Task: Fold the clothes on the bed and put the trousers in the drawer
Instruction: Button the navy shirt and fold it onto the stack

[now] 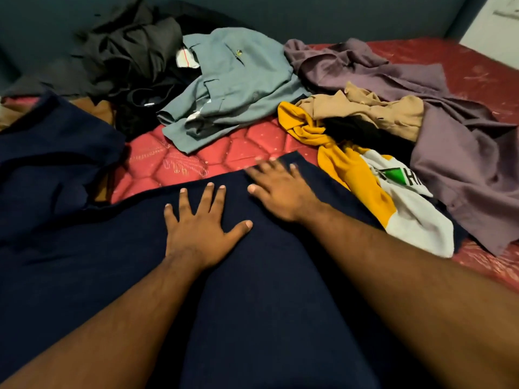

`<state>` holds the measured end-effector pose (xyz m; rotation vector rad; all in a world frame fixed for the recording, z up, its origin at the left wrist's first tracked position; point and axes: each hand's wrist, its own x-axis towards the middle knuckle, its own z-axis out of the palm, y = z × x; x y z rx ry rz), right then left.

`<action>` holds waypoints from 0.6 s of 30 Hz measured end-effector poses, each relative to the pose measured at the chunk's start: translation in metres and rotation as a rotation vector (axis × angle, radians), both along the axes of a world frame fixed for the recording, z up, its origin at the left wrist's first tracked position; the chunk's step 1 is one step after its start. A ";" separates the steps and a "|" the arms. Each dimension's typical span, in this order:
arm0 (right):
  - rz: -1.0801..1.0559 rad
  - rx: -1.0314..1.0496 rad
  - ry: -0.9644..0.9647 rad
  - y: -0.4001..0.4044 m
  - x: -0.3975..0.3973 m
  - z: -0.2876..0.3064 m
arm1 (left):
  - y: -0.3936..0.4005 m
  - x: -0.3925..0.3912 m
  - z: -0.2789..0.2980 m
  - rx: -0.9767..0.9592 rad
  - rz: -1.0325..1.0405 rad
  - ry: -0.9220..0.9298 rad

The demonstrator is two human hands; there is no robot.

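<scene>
A large navy blue garment [261, 276] lies spread over the near part of the red quilted bed [179, 161]. My left hand [202, 228] presses flat on it with its fingers spread. My right hand [278, 189] lies flat near the garment's far edge, fingers straight and slightly blurred. Beyond them is a heap of unfolded clothes: grey-blue trousers [236, 85], dark grey and black clothes [132, 57], a mauve shirt [438, 113], a tan shirt [373, 108] and a yellow and white T-shirt [373, 189].
More navy cloth [53, 153] is bunched at the left. A dark blue-grey wall [309, 15] runs behind the bed, and a pale wall [494, 32] shows at the far right. Bare red mattress shows at the right edge [477, 66].
</scene>
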<state>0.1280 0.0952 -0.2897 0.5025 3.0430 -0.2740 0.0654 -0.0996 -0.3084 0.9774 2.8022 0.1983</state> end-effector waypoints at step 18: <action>-0.188 0.117 -0.053 -0.007 0.147 0.014 | -0.011 0.081 0.018 -0.011 -0.082 0.200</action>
